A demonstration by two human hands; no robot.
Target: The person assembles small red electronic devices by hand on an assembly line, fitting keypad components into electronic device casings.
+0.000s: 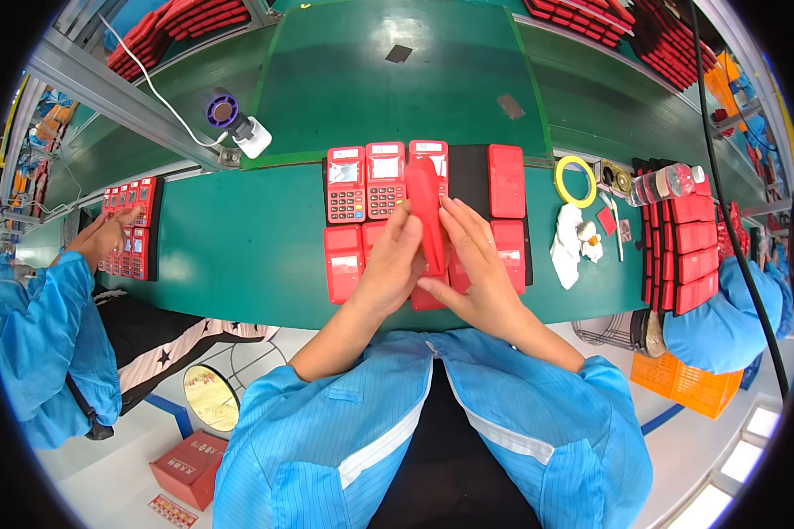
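My left hand (386, 269) and my right hand (483, 275) close round a red payment terminal (426, 216), stood on its edge so that its narrow side faces me. They hold it above a black tray (468, 166). In the tray's far row, red payment terminals (346, 183) lie with screens and keypads up. A plain red one (505, 182) sits at the far right. More plain red faces (344, 264) fill the near row, partly hidden by my hands and the held terminal.
Right of the tray lie yellow tape (575, 182), white cloth (566, 247) and a plastic bottle (670, 183) on stacked red-filled trays (692, 234). A small fan (223, 109) stands at back left. At far left, a co-worker's hand (108, 236) touches another terminal tray (153, 220).
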